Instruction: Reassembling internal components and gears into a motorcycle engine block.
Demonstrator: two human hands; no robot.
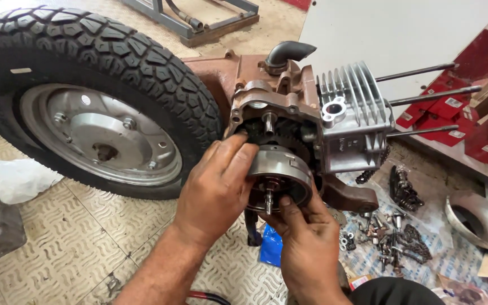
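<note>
Black tyre (103,51) with chunky block tread, silver-grey rim (100,133). Engine casing (278,107) rust-brown; finned cylinder (351,107) bright silver. Grey metal drum (280,169) with dark centre. Black rubber elbow (286,53). Floor mat (86,237) beige, wavy embossed pattern. Red packets (481,135). Blue wrapper (271,245). Loose parts lie on blue-white patterned sheet (453,260).

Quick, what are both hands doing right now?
Left hand: gripping the round metal drum on the engine.
Right hand: holding the same drum from below.

Round grey metal drum (280,169), open face downward-front, tilted against engine's shaft side.
</note>
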